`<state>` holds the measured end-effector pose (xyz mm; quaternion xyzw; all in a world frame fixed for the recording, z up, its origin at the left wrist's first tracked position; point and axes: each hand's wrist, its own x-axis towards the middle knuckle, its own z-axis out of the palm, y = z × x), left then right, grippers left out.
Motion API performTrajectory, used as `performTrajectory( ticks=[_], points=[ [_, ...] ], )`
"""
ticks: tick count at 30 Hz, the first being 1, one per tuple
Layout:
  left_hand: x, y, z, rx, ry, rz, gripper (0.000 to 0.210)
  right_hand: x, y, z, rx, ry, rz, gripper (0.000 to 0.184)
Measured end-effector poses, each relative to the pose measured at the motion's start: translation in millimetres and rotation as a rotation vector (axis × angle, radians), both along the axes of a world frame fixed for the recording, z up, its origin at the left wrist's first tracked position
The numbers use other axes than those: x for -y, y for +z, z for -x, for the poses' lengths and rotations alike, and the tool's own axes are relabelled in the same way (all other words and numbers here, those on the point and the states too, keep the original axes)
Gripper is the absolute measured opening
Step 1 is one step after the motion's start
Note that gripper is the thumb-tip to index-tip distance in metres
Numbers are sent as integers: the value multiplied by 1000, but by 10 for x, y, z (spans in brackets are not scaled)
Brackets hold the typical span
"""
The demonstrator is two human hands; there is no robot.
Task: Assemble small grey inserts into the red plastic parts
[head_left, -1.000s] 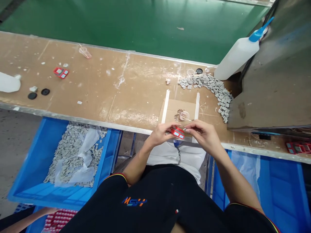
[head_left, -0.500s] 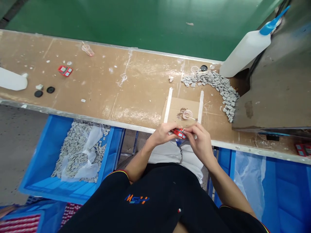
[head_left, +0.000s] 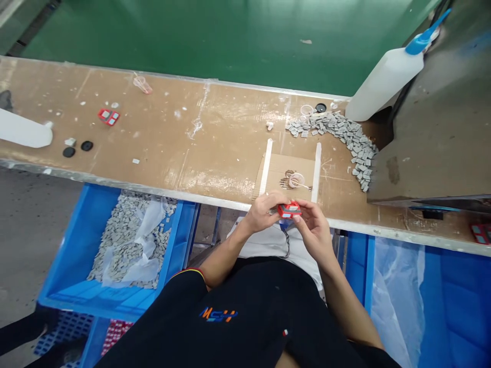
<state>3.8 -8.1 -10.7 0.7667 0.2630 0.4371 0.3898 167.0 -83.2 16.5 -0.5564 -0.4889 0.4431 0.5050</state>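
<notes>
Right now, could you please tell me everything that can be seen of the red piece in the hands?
The red piece is small and boxy, apparently plastic, with a grey band and pale panels on its visible faces. Fingers of the left hand and right hand hold it from both sides, by the near edge of the bench. Its underside is hidden.

The shirt (head_left: 245,337) is black and short-sleeved, with a thin yellow and red band (head_left: 187,272) edging the left sleeve (head_left: 192,285). Its chest carries orange and blue lettering (head_left: 218,314) and a red-white mark (head_left: 285,332). White trousers (head_left: 264,248), dark braided cord (head_left: 287,244).
</notes>
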Motion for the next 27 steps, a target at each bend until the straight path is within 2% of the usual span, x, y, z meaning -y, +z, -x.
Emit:
performTrajectory(
  ticks=[3, 7, 10, 15, 20, 27],
  points=[
    [63, 109, 22, 36, -53, 38, 19, 82, 6, 9, -77, -3, 41, 36],
    [175, 306, 58, 39, -85, 259, 16, 118, 93, -98, 75, 26, -20, 30],
    [235, 387, 49, 90, -79, 371, 14, 128, 173, -166, 206, 64, -105, 25],
    [286, 455, 58, 120, -134, 453, 19, 175, 284, -198, 377, 137, -225, 19],
    [380, 512, 105, 58, -141, 446, 30, 242, 346, -176, 466, 208, -314, 9],
    [450, 435, 108, 53, -101, 425, 30, 253, 336, -165, 496, 261, -296, 10]
  ],
)
